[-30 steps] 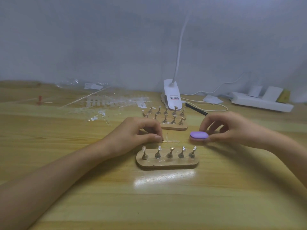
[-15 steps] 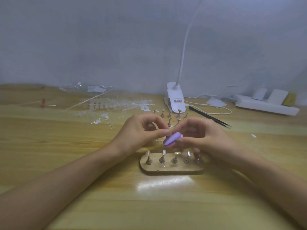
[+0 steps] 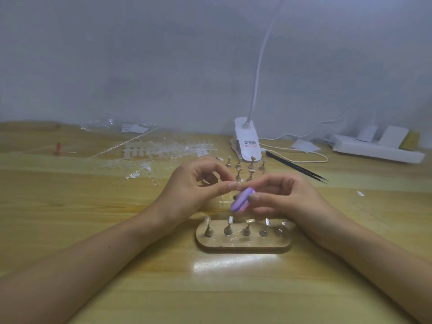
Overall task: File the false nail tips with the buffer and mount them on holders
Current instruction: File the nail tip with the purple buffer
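A moment ago the hands were apart. Now they meet just above the wooden holder stand (image 3: 243, 243). The left hand (image 3: 194, 185) pinches a tiny clear nail tip (image 3: 239, 187), which is hard to see. The right hand (image 3: 287, 195) grips the purple buffer (image 3: 240, 200) against it. I think filing is starting.

Purple buffer (image 3: 242, 200) tilted beside nail tip (image 3: 238, 186), barely visible — above wooden holder (image 3: 243, 243), five pegs.

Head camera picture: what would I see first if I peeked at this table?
Probably the purple buffer, pinched in the right hand mid-table, right beside what looks like a tiny clear nail tip in the fingers of the left hand. Nearer us stands a wooden holder base with five small pegs, and a white clip lamp sits behind by the wall.
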